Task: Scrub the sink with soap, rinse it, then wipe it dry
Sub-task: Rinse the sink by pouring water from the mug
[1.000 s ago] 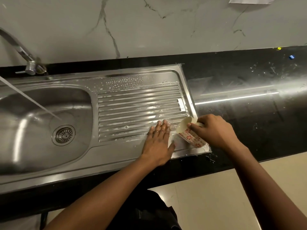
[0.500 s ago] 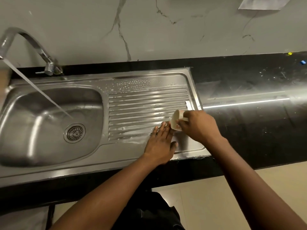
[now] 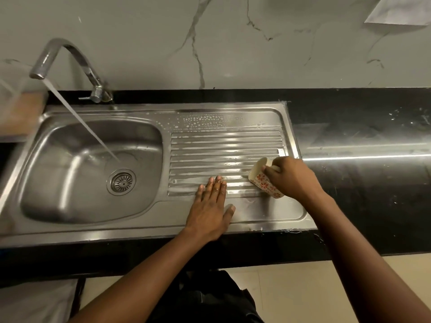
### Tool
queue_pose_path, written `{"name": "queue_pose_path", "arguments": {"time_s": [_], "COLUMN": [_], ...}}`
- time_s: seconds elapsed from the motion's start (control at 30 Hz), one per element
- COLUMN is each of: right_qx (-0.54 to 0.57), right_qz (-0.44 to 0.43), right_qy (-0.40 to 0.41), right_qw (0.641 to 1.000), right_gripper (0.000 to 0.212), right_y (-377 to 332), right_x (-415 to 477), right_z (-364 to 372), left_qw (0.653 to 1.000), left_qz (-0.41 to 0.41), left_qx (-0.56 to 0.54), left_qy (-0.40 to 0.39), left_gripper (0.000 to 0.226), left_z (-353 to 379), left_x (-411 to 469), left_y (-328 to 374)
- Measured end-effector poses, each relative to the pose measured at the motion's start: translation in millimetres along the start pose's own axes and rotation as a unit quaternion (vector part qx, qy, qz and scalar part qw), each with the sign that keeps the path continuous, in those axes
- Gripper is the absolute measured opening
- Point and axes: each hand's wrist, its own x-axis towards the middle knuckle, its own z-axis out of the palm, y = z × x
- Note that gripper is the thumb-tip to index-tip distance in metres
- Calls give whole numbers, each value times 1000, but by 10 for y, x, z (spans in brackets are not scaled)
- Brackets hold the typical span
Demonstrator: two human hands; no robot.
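Observation:
The steel sink [image 3: 70, 173] has a basin on the left and a ribbed drainboard [image 3: 224, 145] on the right, streaked with white soap foam. My left hand [image 3: 211, 208] lies flat, fingers together, on the drainboard's near edge. My right hand [image 3: 291, 178] grips a cream cup with red flowers [image 3: 263, 180], tipped on its side with its mouth toward the ribs. Water runs from the tap [image 3: 67, 64] in a slanted stream into the basin beside the drain [image 3: 121, 181].
A wet black countertop [image 3: 363, 141] stretches right of the sink, with a marble wall [image 3: 233, 43] behind. A wooden board [image 3: 21, 113] shows blurred at the left edge. A white sheet [image 3: 401, 10] hangs at the top right. Pale floor lies below the counter edge.
The view has shifted so the sink sits further right and lower. My left hand slid left along the drainboard. The cup stays tipped over the ribs in my right hand.

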Motion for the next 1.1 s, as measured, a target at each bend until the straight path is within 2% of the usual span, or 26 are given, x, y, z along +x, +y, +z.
{"name": "queue_pose_path", "arguments": {"time_s": [0.1,0.3,0.43,0.57,0.77,0.83,1.03,1.1], "right_qx": [-32,-134,-186,-173,-12,73,300,349], "right_qz": [-36,-194,-208,-180,-71,-57,-44,-45], "right_qy": [14,45,33,41,41,31,-10,-31], "right_qw": [999,971,960,967,997,995,953,936], "right_gripper": [29,28,23,25,20,28,33,32], "right_y": [-283,-903,-1063,-1066,-1244,-1403,-2121,-2375], "right_x": [9,-135,-246,-302,-162,-80,93,153], "right_z": [99,425,544,530,505,520,735,864], "left_qw": [1000,1000,999,998,994,993,985,979], "left_qz": [-3,-11,-16,-49,-84,-88,-102,-107], "left_qx": [8,27,23,2,-66,-78,-138,-165], "left_qy": [7,8,15,26,22,14,24,43], "left_gripper": [76,77,76,74,73,72,66,72], "left_z": [-8,-34,-54,-88,-195,-265,-632,-783], "left_x": [-35,-190,-323,-487,-711,-758,-852,-896], "left_y": [-116,-384,-582,-853,-1286,-1436,-1936,-2131]}}
